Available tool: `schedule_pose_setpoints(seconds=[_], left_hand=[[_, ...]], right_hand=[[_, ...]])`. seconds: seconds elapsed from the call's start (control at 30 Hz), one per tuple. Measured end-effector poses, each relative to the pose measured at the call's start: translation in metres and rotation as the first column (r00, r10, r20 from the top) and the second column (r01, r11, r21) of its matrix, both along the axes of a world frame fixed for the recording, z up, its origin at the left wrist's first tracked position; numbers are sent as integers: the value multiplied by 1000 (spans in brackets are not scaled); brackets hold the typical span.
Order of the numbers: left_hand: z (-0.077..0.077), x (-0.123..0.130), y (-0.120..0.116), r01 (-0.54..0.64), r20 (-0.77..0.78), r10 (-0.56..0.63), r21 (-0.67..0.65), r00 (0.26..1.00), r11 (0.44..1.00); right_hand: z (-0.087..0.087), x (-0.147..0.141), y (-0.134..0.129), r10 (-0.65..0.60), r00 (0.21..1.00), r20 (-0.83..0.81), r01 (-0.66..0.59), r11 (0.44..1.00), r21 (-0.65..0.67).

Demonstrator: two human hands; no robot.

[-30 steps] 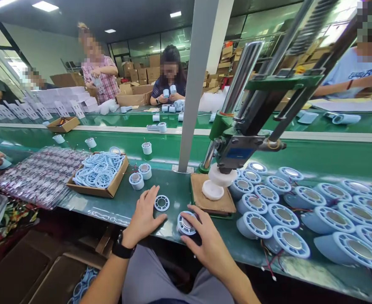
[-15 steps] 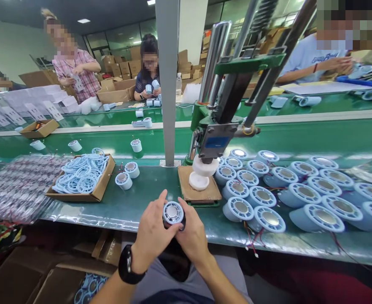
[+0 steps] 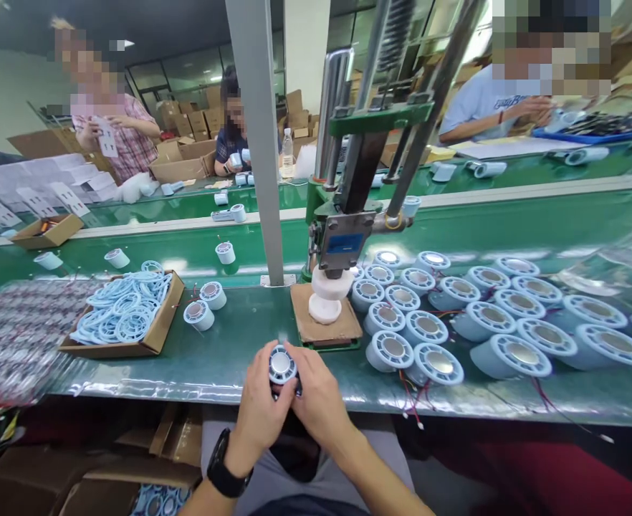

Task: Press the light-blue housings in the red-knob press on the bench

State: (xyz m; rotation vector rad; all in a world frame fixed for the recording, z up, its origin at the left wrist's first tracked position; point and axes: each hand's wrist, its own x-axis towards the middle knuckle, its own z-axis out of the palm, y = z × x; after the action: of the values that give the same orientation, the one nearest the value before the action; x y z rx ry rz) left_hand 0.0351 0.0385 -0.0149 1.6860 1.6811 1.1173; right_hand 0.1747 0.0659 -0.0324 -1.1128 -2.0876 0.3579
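Note:
A round light-blue part with a silver centre (image 3: 282,364) is held between both hands at the table's front edge, its face turned up. My left hand (image 3: 262,408) wraps its left side, and my right hand (image 3: 319,394) grips its right side. Something dark shows beneath the part, mostly hidden by the fingers. Just behind my hands, a white round block (image 3: 324,309) rests on a brown board (image 3: 342,330) under the press (image 3: 345,236). The upper white pad (image 3: 331,284) hangs close over that block.
A cardboard tray of blue rings (image 3: 172,301) lies to the left, beside two loose blue cylinders (image 3: 198,315). Several blue cylinders (image 3: 437,364) with wires stand at the right. A grey post (image 3: 259,143) rises behind. Other people work across the green line.
Both hands have closed in around the blue part, with the fingertips nearer each other. The whole view has shifted, so the press and post appear farther left.

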Motion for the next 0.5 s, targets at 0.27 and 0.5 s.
schedule_pose_setpoints(seconds=[0.27, 0.5], left_hand=[[53, -3, 74, -9, 142, 5, 26, 990, 1000], [60, 57, 128, 210, 314, -215, 48, 925, 976]], right_hand=[[253, 83, 64, -260, 965, -20, 227, 801, 554], [377, 87, 168, -212, 940, -268, 294, 901, 318]])
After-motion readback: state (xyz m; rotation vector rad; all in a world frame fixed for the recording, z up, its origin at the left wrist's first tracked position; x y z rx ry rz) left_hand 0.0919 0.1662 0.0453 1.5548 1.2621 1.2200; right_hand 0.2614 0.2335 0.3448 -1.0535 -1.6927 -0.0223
